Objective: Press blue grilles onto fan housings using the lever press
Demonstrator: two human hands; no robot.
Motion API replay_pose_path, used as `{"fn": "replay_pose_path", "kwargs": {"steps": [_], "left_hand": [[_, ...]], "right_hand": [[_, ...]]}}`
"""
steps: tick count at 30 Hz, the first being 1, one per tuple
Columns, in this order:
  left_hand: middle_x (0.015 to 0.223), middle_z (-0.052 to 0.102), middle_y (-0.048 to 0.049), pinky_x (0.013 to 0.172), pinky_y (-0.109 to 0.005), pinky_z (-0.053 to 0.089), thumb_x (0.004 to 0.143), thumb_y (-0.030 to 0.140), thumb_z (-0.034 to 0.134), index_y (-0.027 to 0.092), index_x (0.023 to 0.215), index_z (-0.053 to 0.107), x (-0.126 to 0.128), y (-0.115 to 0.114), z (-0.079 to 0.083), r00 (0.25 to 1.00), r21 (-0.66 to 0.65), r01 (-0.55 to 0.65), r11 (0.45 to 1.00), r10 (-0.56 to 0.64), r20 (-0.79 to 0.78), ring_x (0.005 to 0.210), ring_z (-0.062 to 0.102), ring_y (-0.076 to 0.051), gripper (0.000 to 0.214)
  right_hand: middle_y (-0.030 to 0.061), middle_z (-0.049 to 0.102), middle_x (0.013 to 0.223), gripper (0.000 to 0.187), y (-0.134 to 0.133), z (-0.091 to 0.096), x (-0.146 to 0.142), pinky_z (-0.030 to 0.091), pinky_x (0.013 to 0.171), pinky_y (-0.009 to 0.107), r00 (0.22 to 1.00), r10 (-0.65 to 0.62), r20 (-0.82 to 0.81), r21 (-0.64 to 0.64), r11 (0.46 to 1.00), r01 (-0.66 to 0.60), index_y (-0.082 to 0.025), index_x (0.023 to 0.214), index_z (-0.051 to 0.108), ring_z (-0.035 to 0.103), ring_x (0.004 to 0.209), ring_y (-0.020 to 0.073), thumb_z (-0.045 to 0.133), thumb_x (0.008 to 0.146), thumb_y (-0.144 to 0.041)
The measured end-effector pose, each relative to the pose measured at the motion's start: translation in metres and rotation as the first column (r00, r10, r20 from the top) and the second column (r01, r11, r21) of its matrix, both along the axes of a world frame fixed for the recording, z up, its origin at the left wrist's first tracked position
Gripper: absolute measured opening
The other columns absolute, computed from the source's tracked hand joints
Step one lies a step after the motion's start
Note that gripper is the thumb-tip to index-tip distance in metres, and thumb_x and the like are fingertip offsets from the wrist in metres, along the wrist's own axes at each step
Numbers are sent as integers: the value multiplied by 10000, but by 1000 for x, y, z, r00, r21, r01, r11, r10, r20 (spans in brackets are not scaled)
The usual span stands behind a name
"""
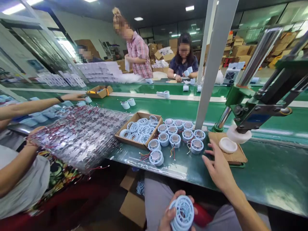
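Low in front of my lap, my left hand [166, 218] is wrapped round a stack of light-blue plastic rings [184, 210] with spoked centres. My right hand [220, 168] hovers at the bench edge with fingers spread, holding nothing. It is close to the cardboard pad [215, 141] and white round seat [228, 145] under the press. Left of it stand several light-blue round housings [175, 140] with metal discs in their tops, some with thin wires trailing. Beside these lies a cardboard tray [150, 145] filled with more light-blue rings.
A green bench press [260, 112] with a white pressing head [239, 134] stands at right. A grey post [209, 64] rises behind the housings. At left a co-worker's arm [36, 106] reaches over a wired, plastic-wrapped stack [84, 134]. Other people work across the green belt [144, 106].
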State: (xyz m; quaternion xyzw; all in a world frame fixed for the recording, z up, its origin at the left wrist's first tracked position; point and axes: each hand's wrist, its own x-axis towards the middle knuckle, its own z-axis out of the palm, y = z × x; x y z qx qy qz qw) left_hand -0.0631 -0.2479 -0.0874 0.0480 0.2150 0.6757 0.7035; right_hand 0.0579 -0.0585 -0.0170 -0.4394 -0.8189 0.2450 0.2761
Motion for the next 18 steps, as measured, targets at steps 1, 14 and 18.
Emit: {"fn": "replay_pose_path", "kwargs": {"steps": [1, 14, 18], "left_hand": [[1106, 688, -87, 590, -283, 552, 718, 456, 802, 242, 1154, 662, 0, 3, 6, 1000, 27, -21, 999, 21, -11, 999, 660, -278, 505], [938, 754, -48, 877, -374, 518, 819, 431, 713, 234, 1045, 743, 26, 34, 60, 997, 76, -63, 995, 66, -36, 820, 693, -207, 302], [839, 732, -41, 838, -380, 537, 815, 477, 702, 219, 978, 752, 29, 39, 62, 999, 28, -34, 999, 35, -28, 817, 687, -221, 310]], "right_hand": [[198, 479, 1405, 547, -17, -4, 10, 609, 834, 346, 995, 64, -77, -22, 998, -66, -182, 1499, 239, 650, 1125, 225, 403, 995, -316], [131, 472, 1463, 644, -89, 5, 36, 504, 1044, 330, 860, 339, -382, -262, 852, -452, -236, 1387, 466, 480, 1371, 258, 667, 779, -166], [142, 472, 1462, 653, -85, 5, 39, 431, 1122, 400, 863, 343, -372, -276, 846, -456, -220, 1384, 473, 442, 1397, 268, 659, 761, -160]]}}
